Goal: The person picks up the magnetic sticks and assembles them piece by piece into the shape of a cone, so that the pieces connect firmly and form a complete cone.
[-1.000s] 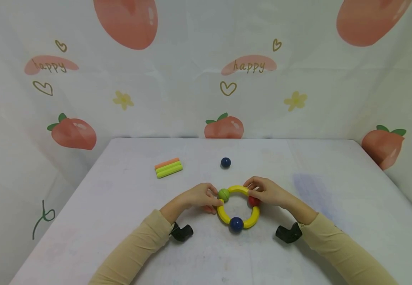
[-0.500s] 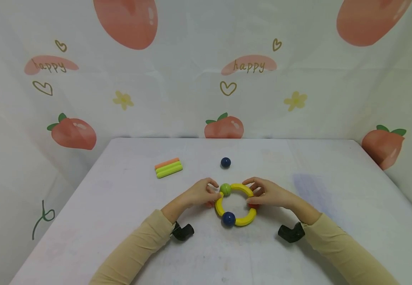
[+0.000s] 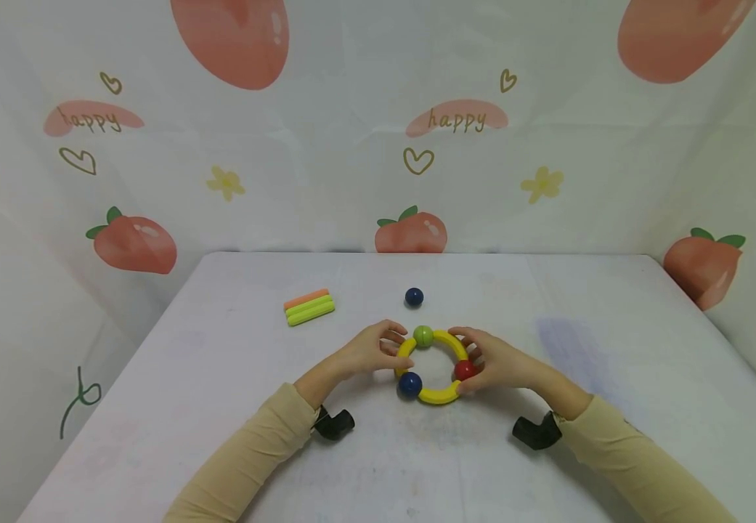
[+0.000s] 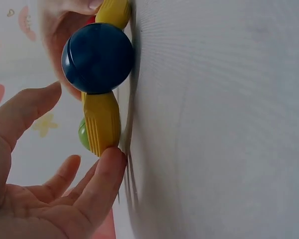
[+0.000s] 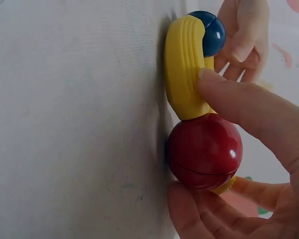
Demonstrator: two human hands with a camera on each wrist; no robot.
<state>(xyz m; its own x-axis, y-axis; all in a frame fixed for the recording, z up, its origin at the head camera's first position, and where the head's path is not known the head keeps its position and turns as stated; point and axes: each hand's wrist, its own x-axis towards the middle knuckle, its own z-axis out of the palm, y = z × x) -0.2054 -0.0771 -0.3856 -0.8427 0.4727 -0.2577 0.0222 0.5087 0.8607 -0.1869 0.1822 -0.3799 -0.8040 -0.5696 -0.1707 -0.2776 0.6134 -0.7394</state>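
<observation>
A ring of yellow curved pieces (image 3: pixel 439 396) lies on the table between both hands. It carries a green ball (image 3: pixel 423 335) at the back, a red ball (image 3: pixel 465 370) at right and a blue ball (image 3: pixel 410 385) at front left. My left hand (image 3: pixel 372 351) is at the ring's left side; in the left wrist view a fingertip touches a yellow piece (image 4: pixel 102 122), while the thumb stands apart. My right hand (image 3: pixel 498 361) holds the ring's right side, thumb on a yellow piece (image 5: pixel 185 69) and fingers curled about the red ball (image 5: pixel 205 152).
Behind the ring lies a loose dark blue ball (image 3: pixel 414 297). Farther left, an orange stick (image 3: pixel 306 298) lies beside yellow-green sticks (image 3: pixel 311 311). Black devices (image 3: pixel 335 424) are at both wrists. A printed cloth (image 3: pixel 325 145) hangs behind the white table (image 3: pixel 378 472).
The ring has turned clockwise and shifted slightly back. Its green ball went back and right, its blue ball left and back. My right thumb now reaches the front yellow piece.
</observation>
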